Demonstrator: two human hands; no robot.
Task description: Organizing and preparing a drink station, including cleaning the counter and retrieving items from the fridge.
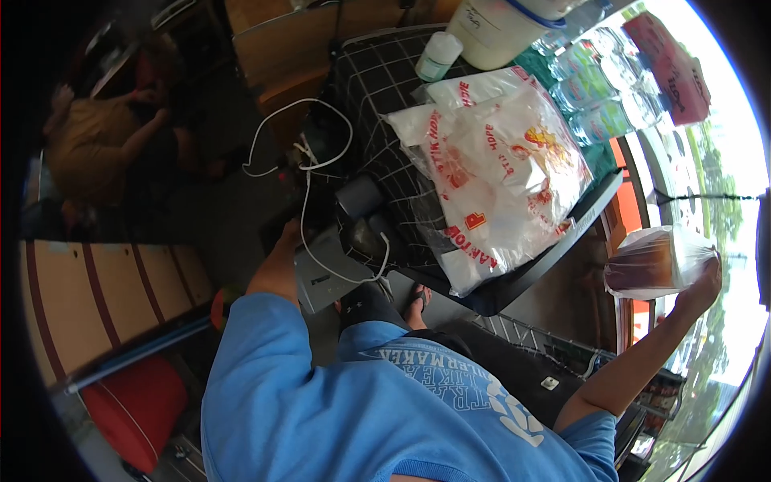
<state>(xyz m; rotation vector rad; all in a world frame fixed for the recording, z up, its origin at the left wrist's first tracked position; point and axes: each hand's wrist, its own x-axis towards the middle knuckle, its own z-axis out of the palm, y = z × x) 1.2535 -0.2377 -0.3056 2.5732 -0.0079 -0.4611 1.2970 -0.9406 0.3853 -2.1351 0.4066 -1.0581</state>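
Out at the right, my right hand (709, 278) grips a clear plastic bag (692, 253) that holds containers of amber and dark brown liquid (647, 265). My left hand (291, 228) reaches down beside a grey box-like surface (325, 274); its fingers are lost in shadow, so what it touches is unclear. Before me, a stack of printed plastic bags (500, 175) lies on a stand covered in black grid-patterned cloth (379, 72). A white cable (306, 226) loops down by the stand's left side.
A white tub with a blue rim (488, 33) and a small white-capped bottle (439, 57) stand at the back. Wrapped water bottles (593, 90) and a pink box (668, 69) line the right. Another person (99, 144) sits at the left, near a wooden slatted surface (114, 289).
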